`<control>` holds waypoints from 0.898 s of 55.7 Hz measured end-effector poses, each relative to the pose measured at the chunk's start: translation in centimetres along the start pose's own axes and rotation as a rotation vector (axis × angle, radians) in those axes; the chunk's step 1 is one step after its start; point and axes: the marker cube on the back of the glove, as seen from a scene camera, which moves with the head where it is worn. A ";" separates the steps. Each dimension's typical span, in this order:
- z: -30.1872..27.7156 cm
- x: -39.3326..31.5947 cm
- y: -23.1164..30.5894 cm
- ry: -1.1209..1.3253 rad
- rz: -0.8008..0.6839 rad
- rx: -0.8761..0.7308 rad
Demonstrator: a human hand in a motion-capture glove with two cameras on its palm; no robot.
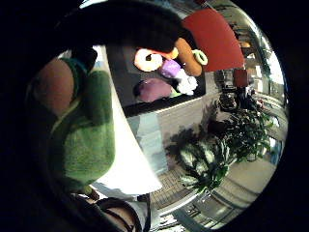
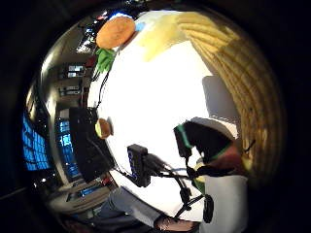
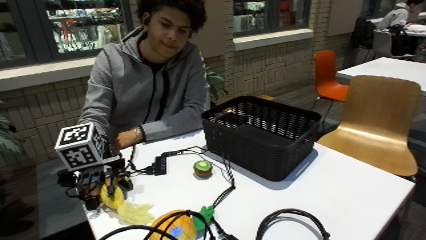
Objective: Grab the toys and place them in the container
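Outside view: gloved right hand gripping yellow plush toy; kiwi toy, cables before black basket.

White table — black basket at centre, kiwi toy left of it, orange toy and yellow toy lower left

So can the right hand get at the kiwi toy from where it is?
Probably yes. The right hand grips a yellow toy at the table's near corner; only bare table and thin cables lie between it and the kiwi toy.
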 end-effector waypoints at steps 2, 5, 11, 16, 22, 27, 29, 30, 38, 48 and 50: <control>0.1 0.2 0.0 0.021 0.006 0.023; 0.1 0.2 -0.3 0.074 0.004 0.081; -0.1 -0.8 -1.0 0.145 -0.014 0.192; -0.2 -1.2 -1.1 0.172 -0.056 0.226; -1.0 -1.2 -1.2 0.103 -0.097 0.261; -4.0 -2.4 -1.7 0.027 -0.043 0.213; -5.1 -2.6 -1.3 0.003 -0.050 0.224; -5.4 -2.7 -0.8 -0.008 -0.068 0.241; -9.0 -5.3 1.5 -0.041 -0.309 0.447; -12.7 -16.7 6.3 -0.047 -0.549 0.550; -13.1 -19.0 7.2 -0.035 -0.655 0.527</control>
